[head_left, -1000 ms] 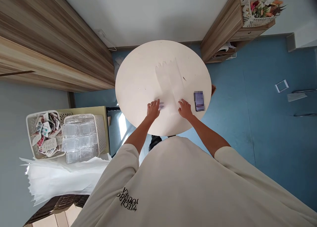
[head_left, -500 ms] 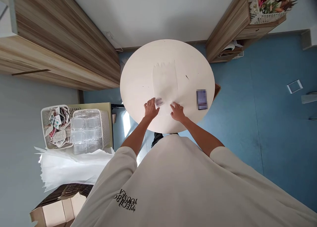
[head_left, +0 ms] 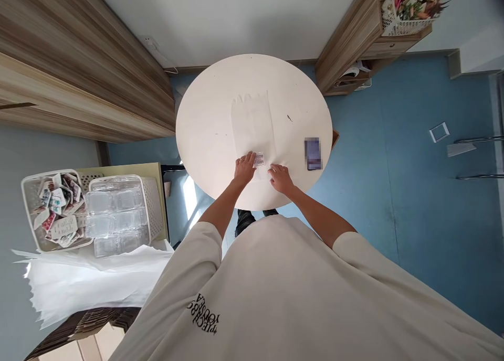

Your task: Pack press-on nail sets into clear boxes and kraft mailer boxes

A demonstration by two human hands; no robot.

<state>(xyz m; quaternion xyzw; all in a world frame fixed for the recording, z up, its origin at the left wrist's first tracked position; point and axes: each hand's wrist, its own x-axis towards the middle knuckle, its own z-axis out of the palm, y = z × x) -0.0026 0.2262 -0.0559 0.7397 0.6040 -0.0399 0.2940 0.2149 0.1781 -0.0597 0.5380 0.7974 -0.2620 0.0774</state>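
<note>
A small clear plastic box (head_left: 259,160) with a printed, purplish face lies on the lower part of a thin white sheet (head_left: 252,122). The sheet is spread flat on the round white table (head_left: 205,104), and its far edge is ragged. My left hand (head_left: 244,168) grips the box from its left side, fingers closed along it. To the right of the box, my right hand (head_left: 281,178) has its fingers curled and pressed together at the sheet's right edge, where creases show. Its fingertips are partly hidden.
A phone-like blurred object (head_left: 313,154) lies at the table's right. On the left stand a basket of printed cards (head_left: 29,203), a basket of clear plastic boxes (head_left: 155,209) and a stack of white sheets (head_left: 90,282). Cardboard (head_left: 94,345) is at the lower left.
My left hand has moved the box rightward over the sheet and turned it more level, closer to my right hand. My right hand has stayed at the sheet's edge. The whole view has shifted slightly.
</note>
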